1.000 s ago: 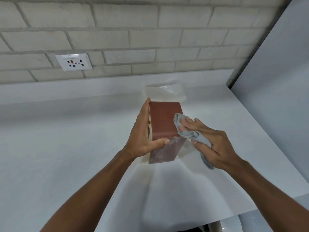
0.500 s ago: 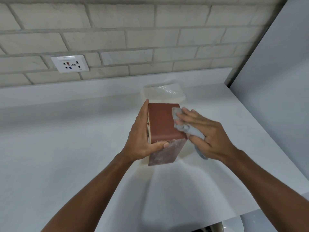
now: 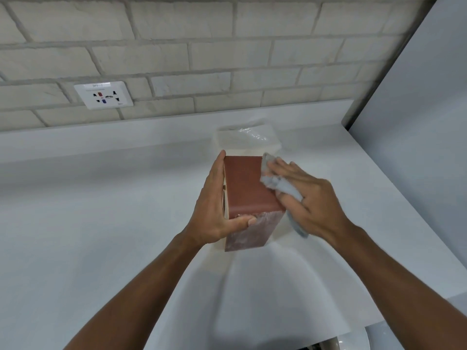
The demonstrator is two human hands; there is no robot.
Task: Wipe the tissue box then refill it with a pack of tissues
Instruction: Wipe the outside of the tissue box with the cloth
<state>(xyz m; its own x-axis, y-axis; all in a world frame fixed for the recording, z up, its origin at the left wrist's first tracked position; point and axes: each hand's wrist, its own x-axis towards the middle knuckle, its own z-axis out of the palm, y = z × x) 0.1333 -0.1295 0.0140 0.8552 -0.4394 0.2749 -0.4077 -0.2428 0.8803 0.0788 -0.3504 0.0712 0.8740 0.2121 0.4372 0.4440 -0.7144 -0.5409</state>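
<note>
Hands, two, bare, both at work over a white surface. Entries run left to right.

Wall socket, white plastic: set in the pale brick wall at far left, well apart from the work.

Left hand: grips the reddish-brown rectangular tissue box, fingers laid along its left side, thumb hooked across the near end. Grip unchanged from a second ago.

Tissue box: stands on the surface at centre, on its side, broad brown face upward, held steady between the two hands. Its opening is not visible.

Pack of tissues, white, in clear crinkled plastic wrap: lies on the surface just behind the box, untouched.

Grey cloth, soft and bunched: pressed to the box's upper right edge. Over the last second it has travelled from mid-face to the far right corner, so a stroke along that face is about complete.

Right hand: fingers curled over the cloth and holding it, a loose tail of cloth hanging below the palm. Slightly blurred, consistent with motion.

Grey flat panel: upright at the right edge.

Status, as judged: wiping stage under way; other faces probably remain; refill not yet begun.
</note>
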